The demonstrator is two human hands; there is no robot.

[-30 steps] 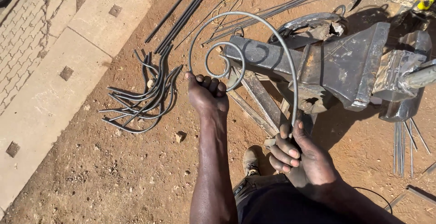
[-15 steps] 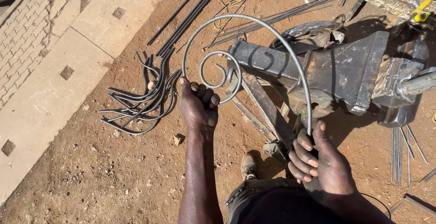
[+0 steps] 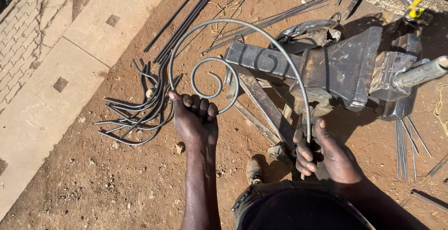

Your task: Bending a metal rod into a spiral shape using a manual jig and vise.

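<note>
Dusty red dirt ground (image 3: 93,183), both hands, left hand (image 3: 196,120), right hand (image 3: 324,153), clenched on curled steel scroll rod (image 3: 261,34), rusty anvil (image 3: 336,66) behind

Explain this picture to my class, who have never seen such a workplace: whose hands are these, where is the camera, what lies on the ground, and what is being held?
The camera sits on the person's head and looks down, so both arms reach out from the bottom edge. There is no machine here, only two bare hands. The left hand grips the curled end of a bent rod, a thin metal rod shaped into a spiral scroll. The right hand has its fingers closed round the rod's straight end. Behind the scroll stands a heavy anvil on a stand. On the dirt ground lie a pile of curved rods to the left, a bundle of straight rods above it and a concrete slab at the far left. A shoe shows between the arms.
</note>
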